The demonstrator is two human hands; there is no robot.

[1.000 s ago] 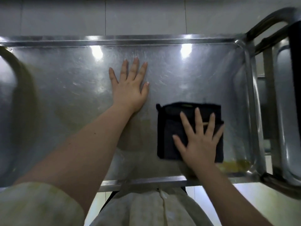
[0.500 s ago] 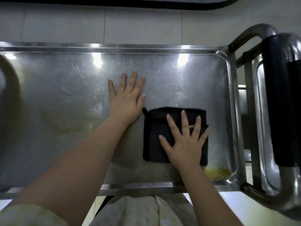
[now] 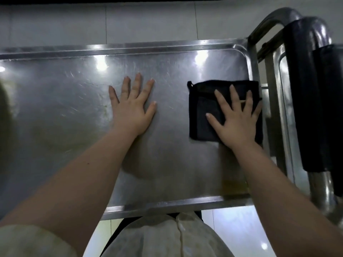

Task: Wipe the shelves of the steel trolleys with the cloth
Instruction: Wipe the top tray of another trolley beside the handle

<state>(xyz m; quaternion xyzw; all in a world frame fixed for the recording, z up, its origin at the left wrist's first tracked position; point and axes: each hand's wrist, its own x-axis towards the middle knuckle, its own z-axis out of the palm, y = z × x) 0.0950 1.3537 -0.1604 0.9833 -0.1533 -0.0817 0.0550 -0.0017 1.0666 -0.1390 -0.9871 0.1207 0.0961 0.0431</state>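
The cloth (image 3: 202, 108) is black and folded into a thick pad, approx. square and only a bit wider than it is deep. A small loop sticks out at its far-left corner. Its edges run parallel w/ the rims of the shelf (image 3: 74, 127), so the slightly longer axis goes left to right. The loop corner points to the far left.

The cloth lies flat on the right end of the steel shelf, about midway between the far and near rim. Its right edge reaches onto the right rim.

The right hand (image 3: 235, 123) lies on top of the cloth and covers the near-right part. Its grip is fully open, w/ fingers straight and spread, palm pressing down, nothing pinched.

The left hand (image 3: 131, 110) is well apart from the cloth, flat on the bare steel near the middle of the shelf. Its grip is also fully open and it holds nothing.

The shelf surface is scratched and reflects ceiling lights. A yellowish stain (image 3: 233, 184) is at the near-right corner, beside the right forearm.

Just right of the shelf stands a 2nd trolley (image 3: 285, 127), its handle (image 3: 306, 108) wrapped in black padding.
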